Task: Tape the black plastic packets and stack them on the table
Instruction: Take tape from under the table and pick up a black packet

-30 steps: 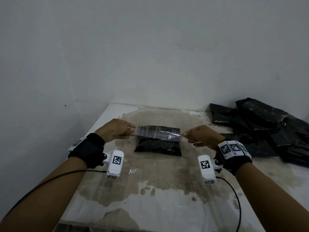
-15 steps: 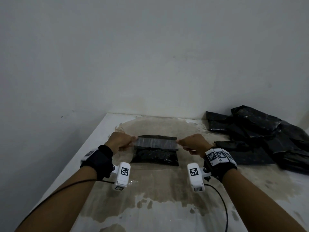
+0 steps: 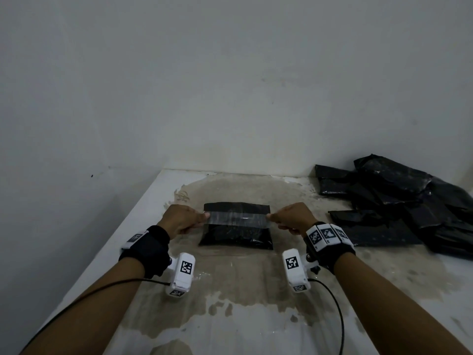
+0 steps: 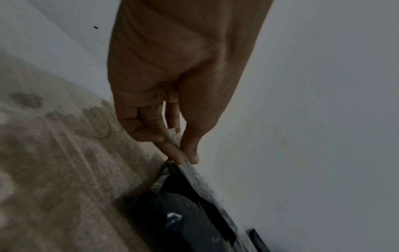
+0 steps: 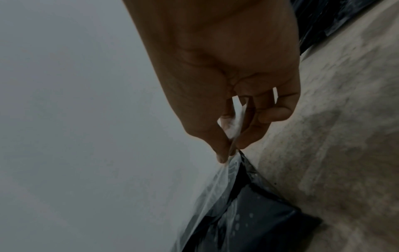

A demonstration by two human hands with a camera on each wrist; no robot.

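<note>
The left hand [image 3: 182, 219] pinches one end of a clear tape strip [image 3: 238, 219] stretched across the black plastic packet [image 3: 236, 235] lying mid-bench [image 3: 158, 201]; the right hand [image 3: 291, 218] pinches the other end. More black packets [image 3: 399, 201] are heaped far right.

Clear tape strip [image 3: 238, 219], pinched at each end by left hand [image 3: 183, 220] and right hand [image 3: 291, 218], has been lowered from above black packet [image 3: 236, 237] to across its middle.
</note>
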